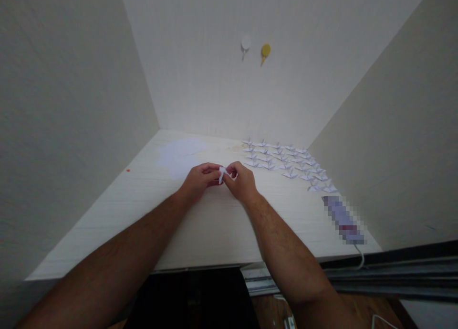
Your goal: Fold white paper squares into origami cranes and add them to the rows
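Between my two hands, over the middle of the white tabletop point(222, 224), is a small folded white paper point(222, 174). My left hand point(201, 181) pinches it from the left, thumb and fingers closed on its edge. From the other side my right hand point(242, 181) grips the same paper with thumb and forefinger. Part of the paper is hidden behind the fingers, so its exact folded shape is hard to make out. Folded white paper cranes point(289, 174) stand in several rows to the right of my hands.
White paper sheets point(179, 154) lie at the back left. A small orange bit point(128, 170) sits by the left edge. At the right is a blurred-out flat device point(342, 220) with a white cable point(362, 260). White point(245, 43) and yellow point(265, 50) hooks are on the back wall.
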Demonstrator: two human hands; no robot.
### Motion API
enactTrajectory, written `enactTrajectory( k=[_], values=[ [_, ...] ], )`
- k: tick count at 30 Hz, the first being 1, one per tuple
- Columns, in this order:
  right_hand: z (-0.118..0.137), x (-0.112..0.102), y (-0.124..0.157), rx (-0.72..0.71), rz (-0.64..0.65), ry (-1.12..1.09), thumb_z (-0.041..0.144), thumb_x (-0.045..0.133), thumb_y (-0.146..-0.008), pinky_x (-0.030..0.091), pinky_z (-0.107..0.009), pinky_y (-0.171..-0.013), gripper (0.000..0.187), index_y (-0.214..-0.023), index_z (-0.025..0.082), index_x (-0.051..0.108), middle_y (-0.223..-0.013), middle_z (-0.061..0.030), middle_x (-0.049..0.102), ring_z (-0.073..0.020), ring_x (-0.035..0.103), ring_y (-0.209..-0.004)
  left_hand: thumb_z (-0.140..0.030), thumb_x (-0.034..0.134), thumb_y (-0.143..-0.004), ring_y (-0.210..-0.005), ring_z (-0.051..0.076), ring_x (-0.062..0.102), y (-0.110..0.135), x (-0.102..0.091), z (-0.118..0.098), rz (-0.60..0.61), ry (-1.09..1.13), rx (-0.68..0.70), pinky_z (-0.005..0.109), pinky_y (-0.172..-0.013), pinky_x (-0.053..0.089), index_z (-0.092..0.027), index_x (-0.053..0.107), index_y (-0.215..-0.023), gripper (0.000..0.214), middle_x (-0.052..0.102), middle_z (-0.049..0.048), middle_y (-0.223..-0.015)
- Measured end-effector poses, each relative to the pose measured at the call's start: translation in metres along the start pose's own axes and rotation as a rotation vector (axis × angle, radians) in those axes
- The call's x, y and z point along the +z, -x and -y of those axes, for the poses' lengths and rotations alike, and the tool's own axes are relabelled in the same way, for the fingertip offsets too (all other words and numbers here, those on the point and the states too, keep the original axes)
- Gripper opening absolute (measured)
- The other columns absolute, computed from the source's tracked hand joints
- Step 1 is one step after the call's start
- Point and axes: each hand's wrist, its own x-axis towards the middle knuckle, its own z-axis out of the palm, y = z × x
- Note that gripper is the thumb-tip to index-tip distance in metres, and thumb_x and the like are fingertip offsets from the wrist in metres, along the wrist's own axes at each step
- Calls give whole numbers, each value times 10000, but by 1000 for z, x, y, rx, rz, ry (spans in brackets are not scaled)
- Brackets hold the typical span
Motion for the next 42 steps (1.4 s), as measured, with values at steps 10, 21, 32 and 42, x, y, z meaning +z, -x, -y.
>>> enactTrajectory(
  k=[10, 21, 32, 42],
  values=[
    [-2, 2, 0, -2, -36, 46, 374, 611, -810, 402, -258, -632, 177, -850, 204, 588, -747, 8, 625, -135, 552, -678, -299, 815, -598, -724, 182, 674, -2, -1, 1, 10, 7, 47, 376, -766, 556, -111, 700, -918, 388, 725, 80, -845],
    [-10, 3, -2, -211, -96, 71, 262, 577, -863, 433, -290, -728, 132, -824, 212, 693, -790, -25, 668, -157, 571, -764, -272, 795, -610, -805, 208, 678, -1, -2, -1, 21, -67, 83, 409, -832, 556, -112, 750, -914, 347, 736, 108, -941],
    [-12, 2, 0, -248, -127, 25, 266, 567, -862, 461, -259, -675, 156, -891, 216, 712, -791, -18, 686, -135, 607, -719, -289, 784, -629, -776, 220, 679, -1, -3, 1, 29, -62, 83, 446, -821, 569, -102, 760, -877, 312, 733, 107, -860],
    [-12, 2, 0, -353, -215, -2, 177, 574, -805, 491, -258, -718, 153, -891, 185, 701, -820, -31, 698, -139, 628, -760, -331, 769, -650, -718, 188, 666, 2, 0, -1, 87, -75, 72, 389, -782, 570, -129, 763, -835, 274, 730, 68, -796]
  ],
)
